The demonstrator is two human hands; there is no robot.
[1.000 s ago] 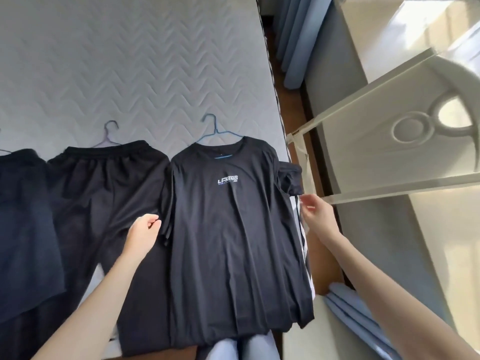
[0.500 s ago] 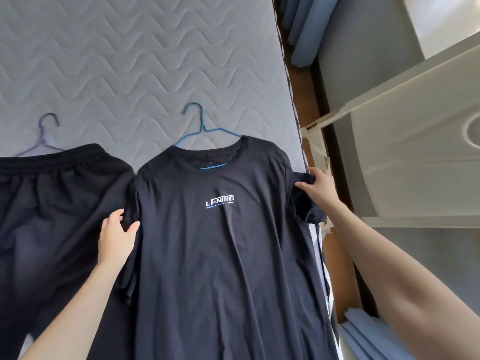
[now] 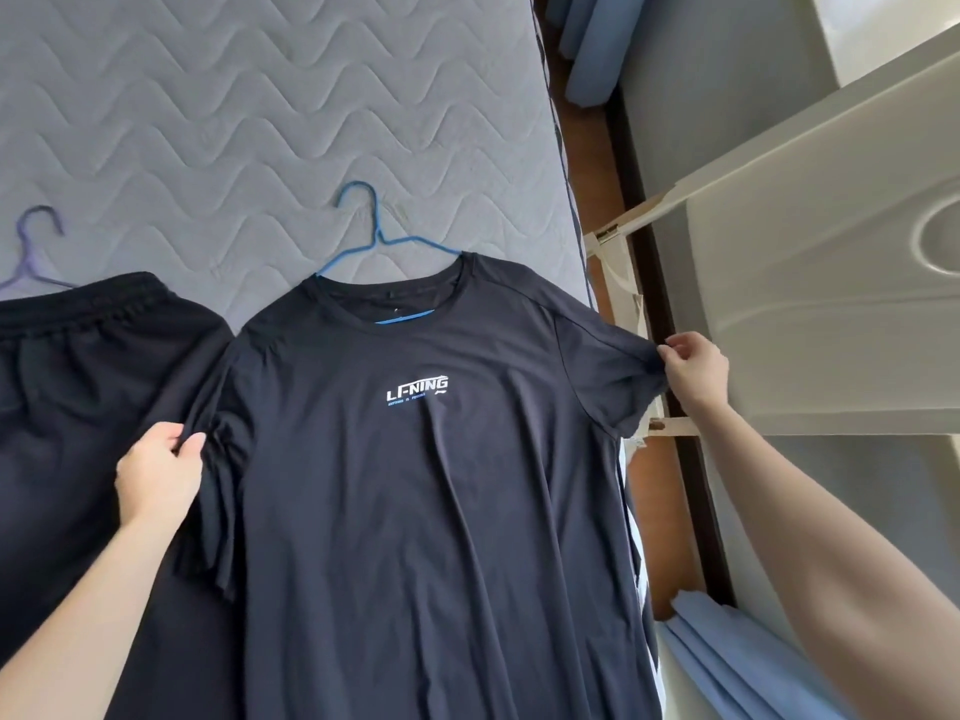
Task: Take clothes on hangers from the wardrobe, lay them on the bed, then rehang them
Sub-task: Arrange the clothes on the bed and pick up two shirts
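A dark navy T-shirt [image 3: 426,485] with a white chest logo lies flat on the grey quilted bed [image 3: 249,122], still on a blue wire hanger [image 3: 371,226] whose hook points up the bed. My left hand [image 3: 158,467] pinches the shirt's left sleeve. My right hand [image 3: 693,368] pinches the right sleeve and holds it stretched out past the bed's right edge. To the left lie black shorts [image 3: 83,387] on a purple hanger [image 3: 34,252].
A cream wardrobe door [image 3: 810,283] stands open at the right, close to my right hand. Between bed and wardrobe runs a narrow strip of brown floor [image 3: 675,522]. Blue curtains [image 3: 592,49] hang at the top, and blue fabric [image 3: 737,662] sits at the lower right.
Both hands moved from beside the shirt onto its sleeves and took hold of them. The right sleeve, folded before, is now pulled out flat to the right. The view has moved closer.
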